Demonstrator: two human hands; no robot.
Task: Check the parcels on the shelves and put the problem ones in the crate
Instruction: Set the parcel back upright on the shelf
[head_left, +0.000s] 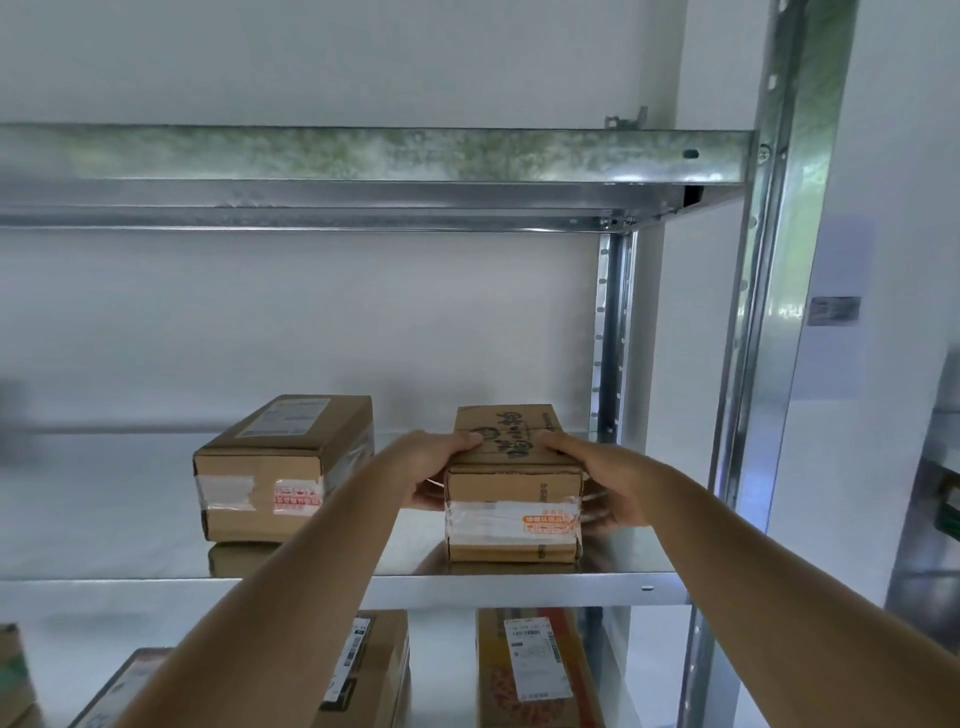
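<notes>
both bare hands reach up to a cardboard parcel (513, 483) sitting on a metal shelf (519, 590), near its front edge, at about 5 o'clock from the picture's centre. the left hand (435, 470) grasps the parcel's left side, thumb curled over the top. the right hand (605, 475) grasps its right side the same way. a second parcel (283, 467) rests at 9 o'clock of the first, apart from it. more parcels (530, 670) lie on the shelf below, at 6 o'clock.
</notes>
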